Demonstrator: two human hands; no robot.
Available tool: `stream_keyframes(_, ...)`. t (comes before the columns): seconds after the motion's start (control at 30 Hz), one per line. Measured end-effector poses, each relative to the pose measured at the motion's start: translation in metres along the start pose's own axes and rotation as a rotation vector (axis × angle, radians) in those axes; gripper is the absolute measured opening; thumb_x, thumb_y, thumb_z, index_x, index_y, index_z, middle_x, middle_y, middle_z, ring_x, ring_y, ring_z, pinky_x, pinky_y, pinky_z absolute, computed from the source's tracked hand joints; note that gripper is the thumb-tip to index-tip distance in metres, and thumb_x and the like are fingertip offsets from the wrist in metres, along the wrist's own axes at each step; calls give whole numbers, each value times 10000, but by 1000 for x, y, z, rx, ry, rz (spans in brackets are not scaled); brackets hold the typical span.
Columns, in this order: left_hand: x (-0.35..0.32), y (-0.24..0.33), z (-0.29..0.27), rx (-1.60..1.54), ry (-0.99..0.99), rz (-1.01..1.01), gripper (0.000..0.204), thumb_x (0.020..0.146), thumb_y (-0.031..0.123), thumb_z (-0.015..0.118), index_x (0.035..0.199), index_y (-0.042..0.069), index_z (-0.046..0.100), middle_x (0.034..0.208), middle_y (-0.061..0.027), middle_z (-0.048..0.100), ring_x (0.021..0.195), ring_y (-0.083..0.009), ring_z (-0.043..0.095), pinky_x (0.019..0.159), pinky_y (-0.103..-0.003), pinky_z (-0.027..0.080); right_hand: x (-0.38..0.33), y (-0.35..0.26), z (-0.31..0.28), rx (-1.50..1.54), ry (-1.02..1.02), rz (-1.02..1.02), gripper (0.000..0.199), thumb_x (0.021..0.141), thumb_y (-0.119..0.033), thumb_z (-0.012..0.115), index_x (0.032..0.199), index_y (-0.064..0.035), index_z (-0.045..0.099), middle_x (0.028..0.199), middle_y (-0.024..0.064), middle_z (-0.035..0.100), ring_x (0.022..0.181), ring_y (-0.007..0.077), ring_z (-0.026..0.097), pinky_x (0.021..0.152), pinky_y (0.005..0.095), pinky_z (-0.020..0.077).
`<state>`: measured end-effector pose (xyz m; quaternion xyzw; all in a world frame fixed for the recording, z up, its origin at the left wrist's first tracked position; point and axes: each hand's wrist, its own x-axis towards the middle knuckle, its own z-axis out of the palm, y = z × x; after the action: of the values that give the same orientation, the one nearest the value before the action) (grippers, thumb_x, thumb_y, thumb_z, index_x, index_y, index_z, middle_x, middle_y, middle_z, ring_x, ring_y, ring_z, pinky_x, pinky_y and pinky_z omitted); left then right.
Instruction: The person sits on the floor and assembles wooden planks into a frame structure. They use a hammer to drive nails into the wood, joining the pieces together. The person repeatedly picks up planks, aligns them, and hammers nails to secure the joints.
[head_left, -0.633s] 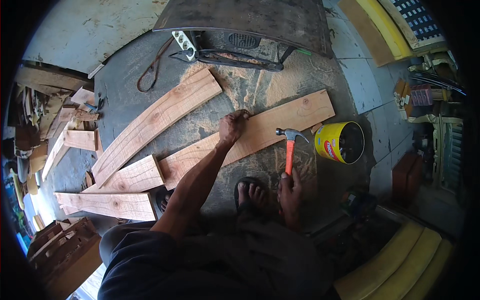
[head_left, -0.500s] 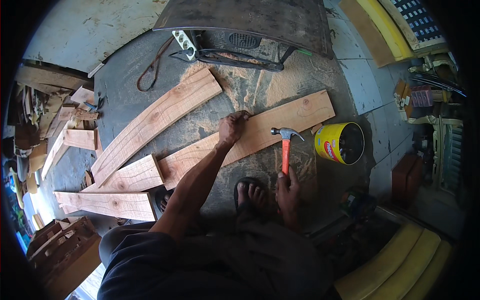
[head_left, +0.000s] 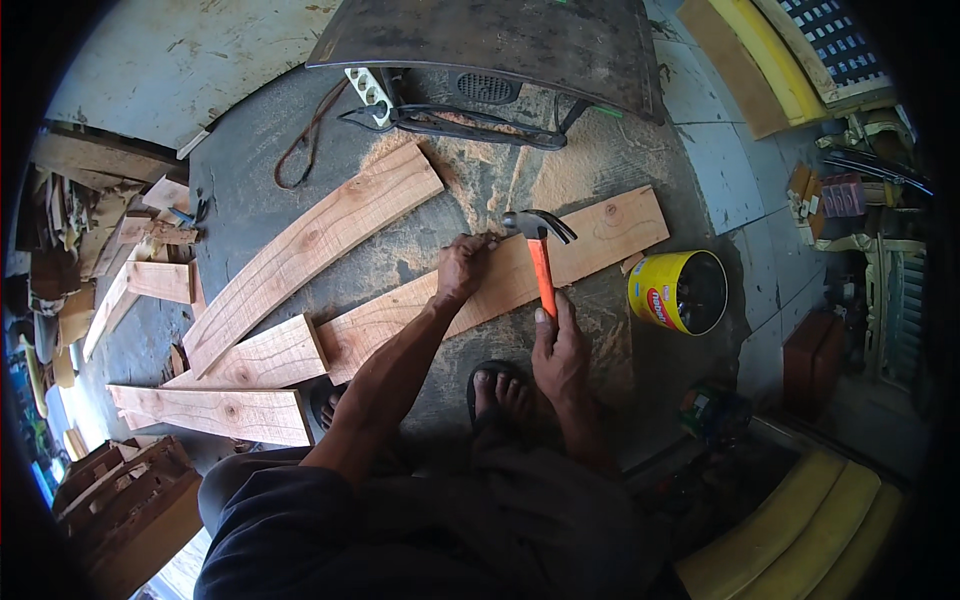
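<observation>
My right hand (head_left: 562, 350) is wrapped round the orange handle of a claw hammer (head_left: 541, 272). Its dark head is raised over the far edge of a long wooden board (head_left: 400, 307), just right of my left hand (head_left: 462, 268). That hand rests on the board with its fingers pinched together at the far edge; whatever they hold is too small to make out. To the left lies a curved plank (head_left: 315, 245). Its lower end overlaps a shorter board piece (head_left: 262, 355), and another curved piece (head_left: 215, 405) lies nearest me.
A yellow tub (head_left: 655, 290) with dark contents stands right of the board. Beyond are a white power strip (head_left: 366, 92), black cables and sawdust beneath a dark panel (head_left: 490, 40). Wood scraps (head_left: 160, 280) lie at left. My sandalled foot (head_left: 498, 388) is close to the board.
My right hand has moved up and left, bringing the hammer head from beside the tub to near my left hand. The left hand stays almost in place.
</observation>
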<state>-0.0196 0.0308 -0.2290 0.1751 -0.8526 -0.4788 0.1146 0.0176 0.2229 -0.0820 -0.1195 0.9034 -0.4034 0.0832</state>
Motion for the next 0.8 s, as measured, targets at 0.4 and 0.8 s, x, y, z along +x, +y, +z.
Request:
stream_keyframes(0.4,-4,-8,-2,-48,2,175,173,892,160,695,1047,115,756,964,-143,725,912,-316,707,781,-414,568,-10,29,20,-235,128,-194,375,1027,-234,564,1333,-19,559,1049,255,686,904,423,702,702,457,573)
stream_keyframes(0.8,-2,-12,-5,60,-17,197,270,863,47,646,1109,101,744,970,-116,739,933,-318,687,811,-421,562,-3,53,34,-354,50,-164,425,1015,-234,590,1393,-61,502,946,235,681,813,412,702,634,464,570)
